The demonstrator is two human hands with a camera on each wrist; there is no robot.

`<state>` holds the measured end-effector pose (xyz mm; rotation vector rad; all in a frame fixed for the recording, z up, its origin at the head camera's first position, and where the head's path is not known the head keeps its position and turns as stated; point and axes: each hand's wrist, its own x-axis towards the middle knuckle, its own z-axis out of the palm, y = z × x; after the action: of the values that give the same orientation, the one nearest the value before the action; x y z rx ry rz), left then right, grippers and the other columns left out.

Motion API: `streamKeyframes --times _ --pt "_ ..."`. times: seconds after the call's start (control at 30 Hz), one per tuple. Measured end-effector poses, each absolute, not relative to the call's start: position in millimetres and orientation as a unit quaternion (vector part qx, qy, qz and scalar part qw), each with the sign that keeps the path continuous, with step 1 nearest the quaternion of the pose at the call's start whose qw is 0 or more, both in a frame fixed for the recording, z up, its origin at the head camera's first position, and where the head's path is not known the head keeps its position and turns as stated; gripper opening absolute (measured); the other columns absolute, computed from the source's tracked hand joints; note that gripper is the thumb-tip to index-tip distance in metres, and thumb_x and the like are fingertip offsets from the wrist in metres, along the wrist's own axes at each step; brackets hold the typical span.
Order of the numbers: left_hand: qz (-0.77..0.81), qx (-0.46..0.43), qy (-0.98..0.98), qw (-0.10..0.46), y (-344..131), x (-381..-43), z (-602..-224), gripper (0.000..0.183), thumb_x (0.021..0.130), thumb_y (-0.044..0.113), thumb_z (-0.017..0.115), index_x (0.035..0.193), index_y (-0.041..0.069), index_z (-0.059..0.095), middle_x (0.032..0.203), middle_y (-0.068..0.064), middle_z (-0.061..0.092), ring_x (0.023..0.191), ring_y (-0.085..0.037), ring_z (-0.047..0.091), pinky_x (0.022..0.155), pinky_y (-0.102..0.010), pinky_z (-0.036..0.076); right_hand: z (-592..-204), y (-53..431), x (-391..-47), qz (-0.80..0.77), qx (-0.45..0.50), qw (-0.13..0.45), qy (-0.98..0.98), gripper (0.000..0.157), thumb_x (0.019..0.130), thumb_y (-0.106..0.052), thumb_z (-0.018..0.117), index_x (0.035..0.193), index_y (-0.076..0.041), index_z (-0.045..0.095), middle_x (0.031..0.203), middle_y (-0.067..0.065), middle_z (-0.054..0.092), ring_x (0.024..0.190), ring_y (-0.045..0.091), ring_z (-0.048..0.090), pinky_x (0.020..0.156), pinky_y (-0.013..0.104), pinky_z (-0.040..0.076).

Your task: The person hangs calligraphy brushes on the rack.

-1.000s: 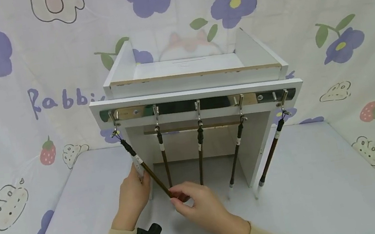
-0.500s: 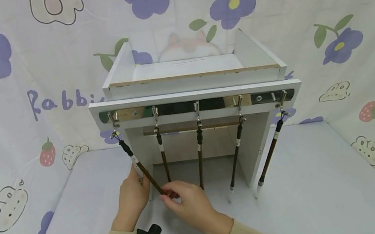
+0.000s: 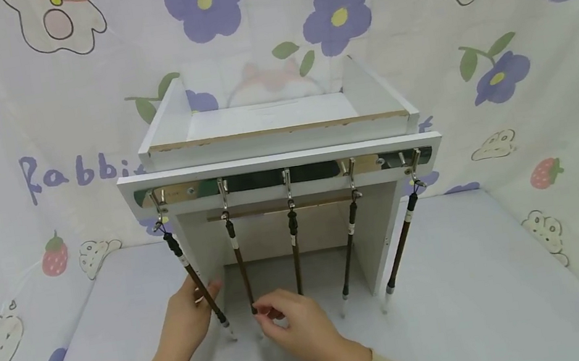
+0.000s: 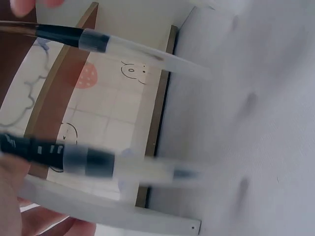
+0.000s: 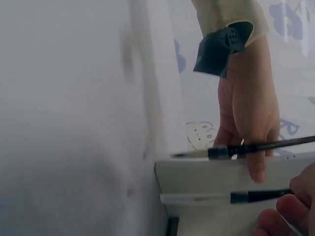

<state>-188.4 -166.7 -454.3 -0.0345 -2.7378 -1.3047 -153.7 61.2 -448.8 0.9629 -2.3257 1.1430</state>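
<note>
Several writing brushes with brown handles and pale tips hang tip-down from a white shelf rack [image 3: 291,191]. My right hand [image 3: 303,331] pinches the second brush from the left [image 3: 240,263] near its lower end; its fingertips [image 5: 295,191] show at the dark collar in the right wrist view. My left hand [image 3: 181,321] grips the rack's left side panel [image 3: 199,244], with the thumb over the inner face. In front of that hand hangs the leftmost brush [image 3: 194,279], free of both hands. In the left wrist view this brush [image 4: 93,161] is blurred.
A metal hook strip [image 3: 258,180] runs along the rack's front. Three other brushes hang to the right, among them the rightmost brush [image 3: 403,244]. The rack stands on a white surface [image 3: 471,303] before a patterned cloth [image 3: 470,35].
My right hand brought the leftmost brush leftward, let it go, and now pinches the second one. My left hand stays at the side panel. The head view has shifted slightly.
</note>
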Motion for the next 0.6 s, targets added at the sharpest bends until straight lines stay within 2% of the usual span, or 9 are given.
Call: streamKeyframes --times 0.1,0.2,0.37,0.43,0.6 --pt "-0.422 -0.018 -0.905 0.047 -172.3 -184.6 -455.5 0.063 0.095 0.059 0.045 0.134 0.010 0.051 0.127 -0.020 0.061 0.116 -0.038 0.057 0.090 -0.055 0.046 -449.8 72.2 -149.8 0.410 0.341 0.199 -0.822 0.014 0.091 -0.012 0.067 0.104 -0.012 0.070 0.096 -0.007 0.067 0.083 0.003 0.062 0.071 0.022 0.052" --pt "-0.403 -0.029 -0.913 0.054 -178.6 -178.7 -455.6 0.055 0.100 0.052 0.041 0.133 0.010 0.052 0.126 -0.020 0.061 0.115 -0.039 0.058 0.090 -0.055 0.046 -452.3 83.8 -147.0 0.390 0.341 0.234 -0.822 0.017 0.089 -0.013 0.069 0.106 -0.015 0.069 0.099 -0.007 0.066 0.086 0.005 0.063 0.072 0.022 0.052" --pt "-0.360 -0.049 -0.926 0.106 -189.0 -164.6 -455.7 0.047 0.107 0.030 0.030 0.145 0.003 0.039 0.129 -0.023 0.058 0.117 -0.041 0.054 0.090 -0.056 0.045 -457.8 99.1 -144.8 0.327 0.338 0.306 -0.828 0.023 0.087 -0.019 0.071 0.110 -0.016 0.066 0.105 -0.006 0.063 0.096 0.010 0.061 0.078 0.025 0.051" --pt "-0.352 -0.055 -0.925 0.129 -191.7 -159.3 -455.9 0.048 0.107 0.025 0.025 0.147 0.000 0.035 0.133 -0.025 0.053 0.123 -0.043 0.049 0.095 -0.056 0.041 -460.6 103.1 -144.5 0.310 0.334 0.322 -0.829 0.027 0.086 -0.021 0.073 0.111 -0.014 0.066 0.109 -0.004 0.062 0.100 0.014 0.060 0.082 0.029 0.050" --pt "-0.350 -0.050 -0.917 0.185 -193.1 -147.1 -457.6 0.050 0.107 0.025 0.029 0.149 -0.003 0.028 0.146 -0.030 0.036 0.137 -0.047 0.025 0.105 -0.062 0.024 -466.1 110.6 -141.7 0.282 0.320 0.325 -0.844 0.037 0.084 -0.025 0.074 0.115 -0.008 0.064 0.118 0.003 0.060 0.108 0.020 0.057 0.088 0.036 0.048"
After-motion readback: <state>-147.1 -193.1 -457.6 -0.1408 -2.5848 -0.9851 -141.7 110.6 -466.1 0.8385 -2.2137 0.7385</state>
